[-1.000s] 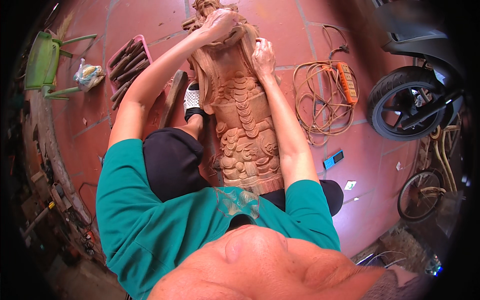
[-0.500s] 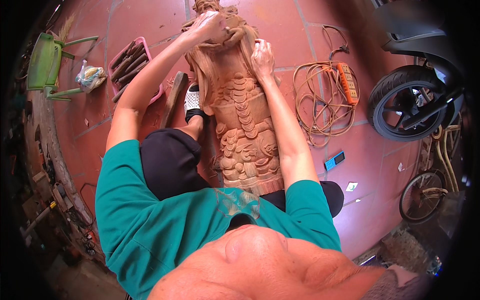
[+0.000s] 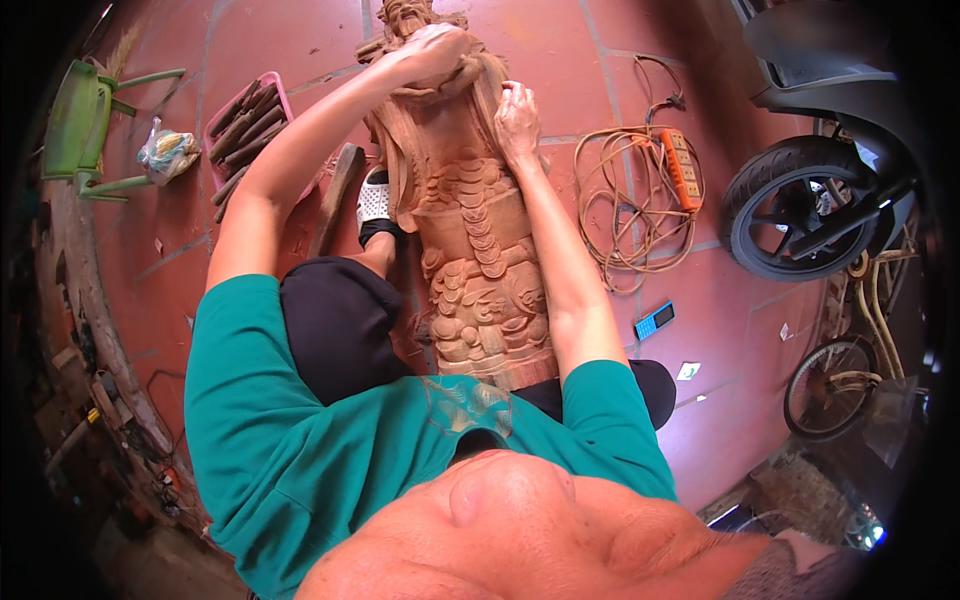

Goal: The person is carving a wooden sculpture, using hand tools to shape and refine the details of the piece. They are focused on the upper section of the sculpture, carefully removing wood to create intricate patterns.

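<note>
A carved reddish-brown wooden statue (image 3: 470,240) lies on its back between my legs, its bearded head at the far end and its base close to me. My left hand (image 3: 436,54) is closed over the upper chest, just below the head. Its fingers are bent down against the wood, and whatever they hold, if anything, is hidden. At the right edge of the statue, near its sleeve folds, my right hand (image 3: 517,124) rests with curled fingers gripping the side.
Left lie a pink basket (image 3: 283,90) of dark wooden-handled tools, a wooden mallet-like bar (image 3: 337,200), a plastic bag (image 3: 168,152) and a green chair (image 3: 80,120). On the right are a coiled cord (image 3: 600,215), an orange power strip (image 3: 681,170), a blue phone (image 3: 655,320) and a motorbike wheel (image 3: 800,208).
The whole view has shifted slightly. My left hand has moved a little to the right across the statue's chest; my right hand stays at the statue's side.
</note>
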`<state>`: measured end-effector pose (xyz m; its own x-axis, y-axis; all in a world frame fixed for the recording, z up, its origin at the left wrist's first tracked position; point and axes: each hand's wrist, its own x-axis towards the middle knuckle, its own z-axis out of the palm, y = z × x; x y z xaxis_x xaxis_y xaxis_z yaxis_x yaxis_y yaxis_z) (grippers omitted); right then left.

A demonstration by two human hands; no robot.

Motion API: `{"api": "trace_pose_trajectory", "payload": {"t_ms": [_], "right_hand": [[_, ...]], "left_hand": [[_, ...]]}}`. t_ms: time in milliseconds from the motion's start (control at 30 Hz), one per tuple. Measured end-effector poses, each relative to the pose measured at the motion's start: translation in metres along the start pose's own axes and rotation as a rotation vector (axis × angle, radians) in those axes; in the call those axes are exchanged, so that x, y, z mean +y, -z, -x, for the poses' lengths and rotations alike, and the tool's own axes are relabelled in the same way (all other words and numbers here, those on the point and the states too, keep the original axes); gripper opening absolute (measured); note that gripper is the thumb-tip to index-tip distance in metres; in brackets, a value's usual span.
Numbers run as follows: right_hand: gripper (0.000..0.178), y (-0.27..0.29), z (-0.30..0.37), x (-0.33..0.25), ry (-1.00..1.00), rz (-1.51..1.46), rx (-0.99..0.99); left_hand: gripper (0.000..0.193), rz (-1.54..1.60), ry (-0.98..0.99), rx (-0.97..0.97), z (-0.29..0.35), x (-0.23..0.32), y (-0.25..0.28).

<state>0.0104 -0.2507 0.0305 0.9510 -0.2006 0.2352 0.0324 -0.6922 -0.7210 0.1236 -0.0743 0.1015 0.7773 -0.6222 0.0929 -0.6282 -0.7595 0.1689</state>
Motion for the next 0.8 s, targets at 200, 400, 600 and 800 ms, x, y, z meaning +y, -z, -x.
{"api": "trace_pose_trajectory", "payload": {"t_ms": [200,400,600,800], "right_hand": [[0.024,-0.001,-0.002,0.004,-0.028,0.019,0.015],[0.024,0.0,0.001,0.005,0.024,0.022,0.048],[0.024,0.001,0.001,0.003,-0.047,0.023,0.003],[0.024,-0.003,0.0,0.006,-0.02,0.018,0.011]], "left_hand": [[0.016,0.197,0.016,-0.153,0.039,-0.008,0.021],[0.011,0.161,0.087,-0.008,-0.002,-0.006,0.013],[0.017,-0.001,-0.069,-0.073,-0.019,0.0,-0.01],[0.013,0.019,-0.131,0.083,0.019,-0.014,-0.012]]}}
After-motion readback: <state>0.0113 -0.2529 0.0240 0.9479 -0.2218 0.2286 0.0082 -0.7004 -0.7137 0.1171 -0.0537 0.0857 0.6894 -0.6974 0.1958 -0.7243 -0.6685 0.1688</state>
